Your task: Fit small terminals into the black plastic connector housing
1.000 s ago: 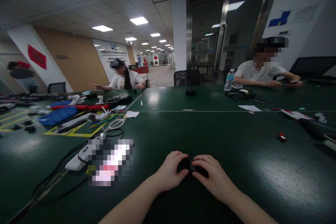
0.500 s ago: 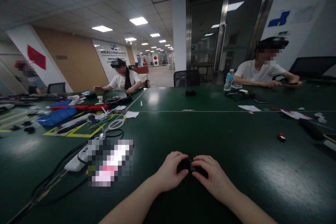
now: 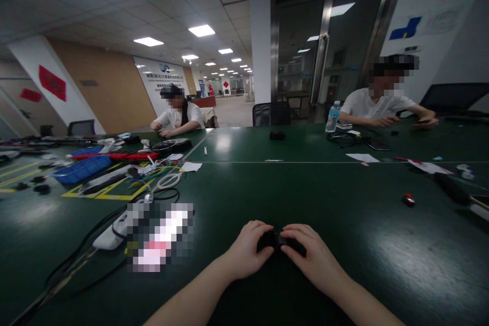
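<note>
My left hand [image 3: 246,249] curls its thumb and fingers around the left end of a small black object [image 3: 269,239] low in the middle of the view. On its right end, my right hand [image 3: 311,252] is closed in the same way. Between my fingertips a narrow dark part shows, but the fingers cover most of the object. Its exact kind is too dark to make out. Both forearms reach in from the bottom edge, over the dark green table [image 3: 237,191].
Left of my hands lie a white power strip [image 3: 110,234], cables and a blurred-out bright patch. Farther left is a blue tray [image 3: 82,169]. A red and black item [image 3: 408,199] lies right. Beyond are a water bottle [image 3: 333,117], a small black block [image 3: 277,135] and two seated people.
My right hand has shifted slightly right along the black object; my left hand stays put. The seated person at left has drawn their hands together. A figure at far left has left the view.
</note>
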Tool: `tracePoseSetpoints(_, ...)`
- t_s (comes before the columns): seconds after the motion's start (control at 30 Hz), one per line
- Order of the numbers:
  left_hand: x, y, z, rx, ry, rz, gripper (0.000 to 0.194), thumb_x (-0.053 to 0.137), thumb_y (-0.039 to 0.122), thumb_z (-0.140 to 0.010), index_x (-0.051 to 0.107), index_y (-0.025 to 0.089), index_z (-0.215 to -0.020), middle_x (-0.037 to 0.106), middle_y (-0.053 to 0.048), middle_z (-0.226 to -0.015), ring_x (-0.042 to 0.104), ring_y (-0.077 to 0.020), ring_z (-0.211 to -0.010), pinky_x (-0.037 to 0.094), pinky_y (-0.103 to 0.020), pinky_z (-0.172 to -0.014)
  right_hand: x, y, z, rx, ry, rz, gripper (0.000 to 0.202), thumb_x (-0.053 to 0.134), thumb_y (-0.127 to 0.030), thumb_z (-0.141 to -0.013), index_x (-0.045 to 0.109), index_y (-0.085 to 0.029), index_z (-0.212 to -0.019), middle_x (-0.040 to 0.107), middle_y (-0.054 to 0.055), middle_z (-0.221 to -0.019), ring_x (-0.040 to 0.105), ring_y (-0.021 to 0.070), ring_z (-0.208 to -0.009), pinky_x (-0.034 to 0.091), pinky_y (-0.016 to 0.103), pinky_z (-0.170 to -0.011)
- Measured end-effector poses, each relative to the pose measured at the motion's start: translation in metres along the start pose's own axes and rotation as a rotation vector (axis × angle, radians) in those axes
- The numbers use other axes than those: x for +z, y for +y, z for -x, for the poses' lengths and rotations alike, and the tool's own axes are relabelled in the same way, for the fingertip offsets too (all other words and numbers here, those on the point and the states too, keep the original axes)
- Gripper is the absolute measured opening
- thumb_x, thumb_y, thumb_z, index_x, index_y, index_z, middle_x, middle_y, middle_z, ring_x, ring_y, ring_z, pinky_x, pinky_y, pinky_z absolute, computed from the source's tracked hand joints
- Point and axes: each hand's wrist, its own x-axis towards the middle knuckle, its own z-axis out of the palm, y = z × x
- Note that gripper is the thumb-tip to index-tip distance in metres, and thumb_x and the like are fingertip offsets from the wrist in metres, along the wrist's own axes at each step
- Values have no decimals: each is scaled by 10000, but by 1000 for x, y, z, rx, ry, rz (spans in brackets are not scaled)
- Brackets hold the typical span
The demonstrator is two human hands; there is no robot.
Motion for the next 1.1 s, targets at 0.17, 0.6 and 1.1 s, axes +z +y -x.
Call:
tracePoseSetpoints(0.17, 0, 0, 0, 6, 3, -8, 431, 606, 224, -772, 499, 213, -1190, 515, -66, -1144, 469, -221, -1056, 392, -375, -937, -5, 1, 1, 0, 39, -58, 198, 567, -315, -808, 626, -273, -992, 620, 27, -1049, 539, 224, -1033, 433, 410, -921)
tracePoseSetpoints(0.6, -2, 3, 0, -16, -22, 4, 439, 596, 232, -779, 492, 221, -1206, 501, -68, -1172, 456, -228, -1082, 377, -389, -958, -16, 11, 2, 72, 203, -119, 277, 575, -359, -791, 611, -249, -1043, 623, 45, -1091, 559, 234, -1055, 418, 427, -956)
tracePoseSetpoints(1.1, -5, 5, 0, -43, -40, 25, 434, 586, 250, -794, 486, 240, -1216, 494, -61, -1199, 448, -228, -1097, 369, -387, -957, -32, 12, -1, 291, 338, -464, 454, 586, -476, -725, 602, -233, -1108, 644, 61, -1114, 573, 265, -1062, 488, 418, -877)
